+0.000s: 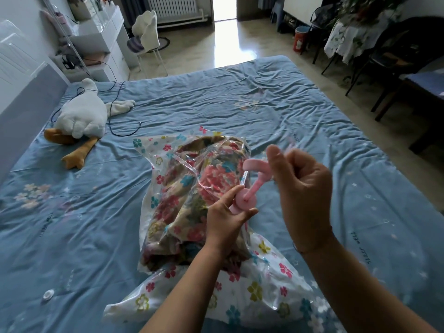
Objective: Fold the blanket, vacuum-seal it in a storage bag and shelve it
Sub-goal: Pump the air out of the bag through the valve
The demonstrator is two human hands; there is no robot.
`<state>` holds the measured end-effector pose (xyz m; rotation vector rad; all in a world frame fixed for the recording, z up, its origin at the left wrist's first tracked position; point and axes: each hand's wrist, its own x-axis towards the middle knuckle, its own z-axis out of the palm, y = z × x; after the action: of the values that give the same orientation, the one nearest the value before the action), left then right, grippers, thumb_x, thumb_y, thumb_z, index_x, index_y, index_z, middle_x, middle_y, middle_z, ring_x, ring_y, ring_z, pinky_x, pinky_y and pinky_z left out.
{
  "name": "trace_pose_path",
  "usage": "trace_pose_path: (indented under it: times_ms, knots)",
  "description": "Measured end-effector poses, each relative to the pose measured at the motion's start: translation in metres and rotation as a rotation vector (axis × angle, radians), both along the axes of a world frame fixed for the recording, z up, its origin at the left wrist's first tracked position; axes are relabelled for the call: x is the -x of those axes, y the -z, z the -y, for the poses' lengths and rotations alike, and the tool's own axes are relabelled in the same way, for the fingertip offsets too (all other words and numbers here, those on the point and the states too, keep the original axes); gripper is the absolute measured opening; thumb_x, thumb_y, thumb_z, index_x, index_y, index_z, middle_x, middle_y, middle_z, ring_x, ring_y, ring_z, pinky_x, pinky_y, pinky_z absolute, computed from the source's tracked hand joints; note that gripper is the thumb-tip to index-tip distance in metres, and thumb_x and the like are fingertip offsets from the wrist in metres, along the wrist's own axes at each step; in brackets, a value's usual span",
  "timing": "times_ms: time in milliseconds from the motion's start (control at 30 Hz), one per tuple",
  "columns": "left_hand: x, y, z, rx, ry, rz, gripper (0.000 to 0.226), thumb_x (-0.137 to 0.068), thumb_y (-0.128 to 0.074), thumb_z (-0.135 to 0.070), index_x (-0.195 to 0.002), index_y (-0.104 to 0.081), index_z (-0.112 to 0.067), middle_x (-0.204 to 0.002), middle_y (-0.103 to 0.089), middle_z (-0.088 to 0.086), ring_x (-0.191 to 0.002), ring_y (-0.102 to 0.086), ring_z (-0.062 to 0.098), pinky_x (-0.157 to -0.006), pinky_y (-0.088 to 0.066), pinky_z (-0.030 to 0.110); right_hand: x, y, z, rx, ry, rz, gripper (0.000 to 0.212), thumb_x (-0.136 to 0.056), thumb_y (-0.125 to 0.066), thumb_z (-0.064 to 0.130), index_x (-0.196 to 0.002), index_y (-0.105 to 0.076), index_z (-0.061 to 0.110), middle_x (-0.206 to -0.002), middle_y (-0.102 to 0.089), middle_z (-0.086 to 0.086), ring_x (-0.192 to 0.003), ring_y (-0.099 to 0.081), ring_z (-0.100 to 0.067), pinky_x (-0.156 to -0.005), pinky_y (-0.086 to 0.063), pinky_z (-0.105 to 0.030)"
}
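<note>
blanket (192,188), floral print, sits bunched inside the clear flower-printed storage bag (264,284), which lies on the blue bed sheet (240,104) directly under your hands. your left hand (225,219) grips the barrel of the pink hand pump (245,200) just below its round collar, index finger and thumb on either side. your right hand (302,186) is curled round the right end of the pump's t-handle, thumb up; the contact itself is hidden by your fingers. plunger rod is extended and the pump tilts to the right over the bag. small white round cap (48,295) lies on the sheet at lower left. plush goose (79,116) and black cable (115,109) lie at far left, well apart from the bag.
</note>
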<state>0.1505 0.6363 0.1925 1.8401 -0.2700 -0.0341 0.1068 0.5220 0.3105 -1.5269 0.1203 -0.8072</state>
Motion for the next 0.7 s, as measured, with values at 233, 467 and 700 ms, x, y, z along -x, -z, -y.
trace_pose_path:
  times_ms: [233, 467, 700]
  knots:
    - [0.007, 0.003, 0.0, 0.011, -0.001, -0.044, 0.053, -0.068, -0.083, -0.032, -0.118, -0.068, -0.023, -0.111, -0.072, -0.007, -0.106, -0.066, 0.006, -0.093, -0.055, 0.037, -0.004, 0.075, -0.004, 0.253, -0.008, -0.485, 0.065, -0.069, -0.047, 0.083, -0.052, -0.035, 0.022, -0.044, -0.041, 0.009, -0.045, -0.036, -0.007, -0.05, -0.035, -0.033]
    - [0.001, 0.002, -0.001, 0.006, -0.001, -0.022, 0.066, -0.064, -0.087, -0.03, -0.124, -0.062, -0.025, -0.12, -0.068, -0.005, -0.112, -0.063, 0.006, -0.098, -0.052, 0.037, 0.0, -0.001, -0.004, 0.055, 0.092, 0.044, 0.052, -0.09, -0.06, 0.041, -0.059, -0.036, 0.006, -0.062, -0.055, -0.039, -0.053, -0.057, -0.042, -0.05, -0.039, -0.045]
    - [0.007, 0.003, -0.002, 0.02, 0.014, -0.05, 0.054, -0.069, -0.085, -0.026, -0.119, -0.068, -0.019, -0.11, -0.073, -0.007, -0.104, -0.067, 0.006, -0.091, -0.055, 0.039, -0.006, 0.077, -0.001, 0.322, -0.007, -0.526, 0.059, -0.077, -0.05, 0.073, -0.052, -0.036, 0.022, -0.047, -0.037, 0.007, -0.047, -0.035, -0.009, -0.052, -0.034, -0.033]
